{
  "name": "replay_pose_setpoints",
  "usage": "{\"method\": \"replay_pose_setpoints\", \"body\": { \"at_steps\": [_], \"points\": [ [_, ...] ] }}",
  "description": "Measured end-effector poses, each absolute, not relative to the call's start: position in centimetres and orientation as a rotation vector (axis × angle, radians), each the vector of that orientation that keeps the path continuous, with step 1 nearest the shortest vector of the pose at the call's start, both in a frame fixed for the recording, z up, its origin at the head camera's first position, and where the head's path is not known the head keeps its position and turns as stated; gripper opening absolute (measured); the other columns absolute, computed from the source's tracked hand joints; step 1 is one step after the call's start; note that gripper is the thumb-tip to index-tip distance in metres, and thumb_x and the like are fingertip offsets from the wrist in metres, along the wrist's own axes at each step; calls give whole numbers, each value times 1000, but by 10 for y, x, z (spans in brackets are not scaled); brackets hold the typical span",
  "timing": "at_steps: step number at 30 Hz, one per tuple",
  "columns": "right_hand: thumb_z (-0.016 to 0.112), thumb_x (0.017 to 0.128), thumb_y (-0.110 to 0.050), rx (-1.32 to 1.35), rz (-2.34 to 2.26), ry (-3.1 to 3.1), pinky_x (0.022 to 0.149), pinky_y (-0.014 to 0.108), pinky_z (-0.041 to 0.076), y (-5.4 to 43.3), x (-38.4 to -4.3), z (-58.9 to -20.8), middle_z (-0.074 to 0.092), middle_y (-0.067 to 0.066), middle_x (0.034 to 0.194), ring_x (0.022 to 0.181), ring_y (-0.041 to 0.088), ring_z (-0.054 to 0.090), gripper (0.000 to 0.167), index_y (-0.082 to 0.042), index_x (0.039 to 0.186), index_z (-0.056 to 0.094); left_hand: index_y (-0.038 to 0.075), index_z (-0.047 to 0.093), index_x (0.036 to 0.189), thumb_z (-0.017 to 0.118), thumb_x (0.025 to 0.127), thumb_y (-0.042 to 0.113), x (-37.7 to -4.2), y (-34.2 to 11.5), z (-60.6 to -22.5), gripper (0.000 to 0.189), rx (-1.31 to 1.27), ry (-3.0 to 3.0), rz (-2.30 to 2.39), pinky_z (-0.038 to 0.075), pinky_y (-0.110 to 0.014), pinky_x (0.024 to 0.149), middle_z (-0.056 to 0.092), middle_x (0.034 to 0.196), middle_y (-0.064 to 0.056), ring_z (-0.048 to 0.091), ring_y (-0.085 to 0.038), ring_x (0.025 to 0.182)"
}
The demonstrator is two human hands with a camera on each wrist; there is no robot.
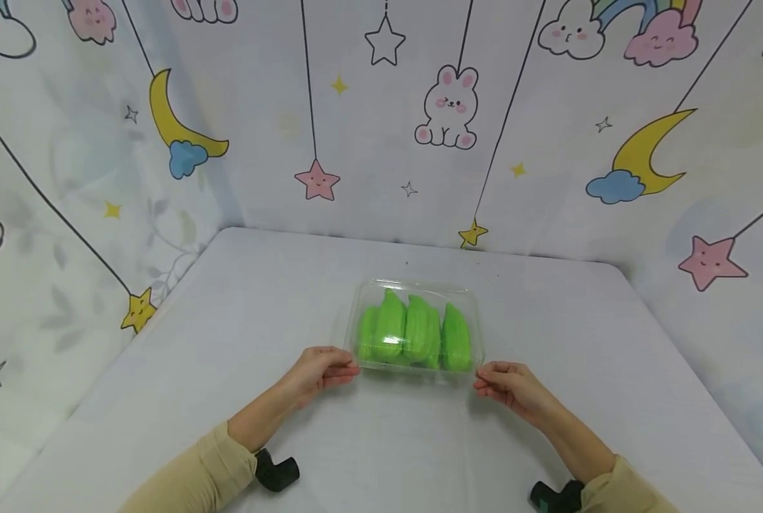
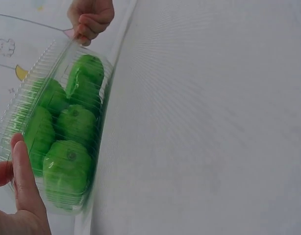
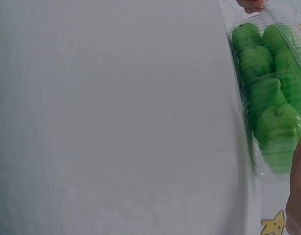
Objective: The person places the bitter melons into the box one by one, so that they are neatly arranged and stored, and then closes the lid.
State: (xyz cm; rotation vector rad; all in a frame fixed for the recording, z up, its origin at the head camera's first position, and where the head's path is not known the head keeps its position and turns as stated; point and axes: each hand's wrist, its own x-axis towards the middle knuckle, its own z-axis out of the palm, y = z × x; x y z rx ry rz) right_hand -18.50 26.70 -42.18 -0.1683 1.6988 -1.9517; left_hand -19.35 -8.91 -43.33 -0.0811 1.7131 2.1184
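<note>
A clear plastic clamshell container (image 1: 435, 293) sits on the table with its lid down. Inside lie several bright green, elongated fruit-like pieces (image 1: 390, 331), side by side; their exact kind is unclear. My left hand (image 1: 322, 370) pinches the rim at the container's near left corner. At the near right corner, my right hand (image 1: 512, 388) pinches the rim between thumb and fingers. The left wrist view shows the ribbed side wall, with the left fingers (image 2: 25, 171) at the rim. Only part of the right hand (image 3: 298, 191) shows in the right wrist view.
A white-covered table (image 1: 227, 320) surrounds the container. Behind it hangs a backdrop (image 1: 381, 128) printed with moons, stars, rabbits and clouds. Black wrist devices (image 1: 277, 472) show at both beige sleeves (image 1: 195, 474).
</note>
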Motion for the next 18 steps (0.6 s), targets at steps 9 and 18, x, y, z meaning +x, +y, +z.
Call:
{"method": "replay_pose_setpoints", "body": {
  "at_steps": [9,18],
  "points": [
    [49,94,-8,-147,-1905,1665,70,19,51,274,-189,-421,68,4,83,77,12,66,12,-1,95,59,-17,52,106,53,89,7,-193,-88,-431,30,-3,1856,2076,53,-27,71,68,87,-14,67,-20,81],
    [42,98,-26,-201,-1620,1929,78,31,51,281,-188,-411,66,11,98,88,19,63,45,12,122,44,-4,48,118,58,88,15,-194,-92,-424,37,119,2242,1892,53,-37,73,63,104,-20,65,-29,88]
  ]
}}
